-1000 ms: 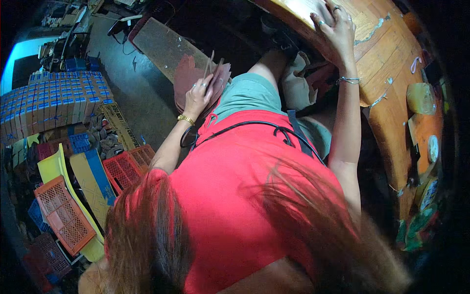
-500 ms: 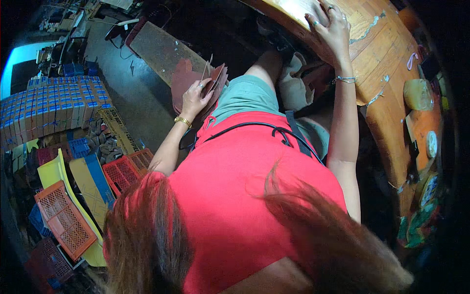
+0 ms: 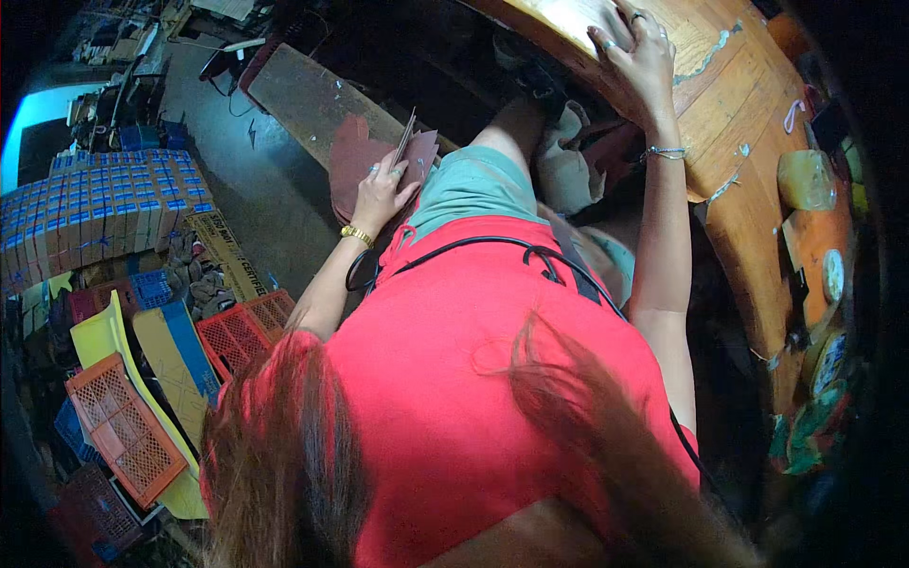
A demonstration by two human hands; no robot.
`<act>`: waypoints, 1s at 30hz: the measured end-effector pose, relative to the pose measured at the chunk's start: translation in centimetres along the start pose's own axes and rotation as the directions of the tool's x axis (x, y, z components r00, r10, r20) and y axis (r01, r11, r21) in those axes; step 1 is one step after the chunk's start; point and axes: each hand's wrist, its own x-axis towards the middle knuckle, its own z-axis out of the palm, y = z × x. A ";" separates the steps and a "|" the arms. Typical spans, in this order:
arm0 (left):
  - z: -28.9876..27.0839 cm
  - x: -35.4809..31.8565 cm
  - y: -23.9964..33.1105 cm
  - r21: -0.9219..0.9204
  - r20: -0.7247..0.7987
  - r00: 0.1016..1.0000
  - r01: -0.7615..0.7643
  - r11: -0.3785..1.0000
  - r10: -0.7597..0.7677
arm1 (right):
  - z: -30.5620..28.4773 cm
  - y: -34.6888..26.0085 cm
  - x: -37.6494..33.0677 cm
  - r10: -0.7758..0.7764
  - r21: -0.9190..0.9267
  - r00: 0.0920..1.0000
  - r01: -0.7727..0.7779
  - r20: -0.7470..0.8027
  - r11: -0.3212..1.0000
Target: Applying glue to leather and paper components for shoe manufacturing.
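A red top (image 3: 454,341) goes with green shorts (image 3: 481,192), a gold watch (image 3: 356,234), bracelet (image 3: 666,152) and rings (image 3: 638,15).

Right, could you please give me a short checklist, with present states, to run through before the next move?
1. Left hand has hold of brown pieces: ok.
2. Number of pieces in that hand: cannot tell; they overlap.
3. Brown pieces squared up: not ok; their edges are uneven.
4. Right hand on the table: ok.
5. What lies under its fingertips: cannot tell; the spot is glaringly bright.
6. Black cord clear of the right hand: ok.
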 end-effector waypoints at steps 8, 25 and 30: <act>-0.1 0.1 -0.2 -0.058 -0.039 0.999 0.004 0.998 -0.007 | 0.3 -0.2 -0.1 -0.095 -0.372 0.994 0.108 0.054 0.922; -0.5 0.0 0.3 -0.067 -0.025 0.999 -0.043 0.997 0.041 | 0.8 -0.4 -0.5 -0.051 -0.251 0.999 0.054 0.018 0.966; 0.5 -0.4 0.9 0.050 0.075 0.997 0.002 0.999 -0.006 | 0.8 -0.4 -0.5 -0.045 -0.073 0.999 0.044 -0.005 0.996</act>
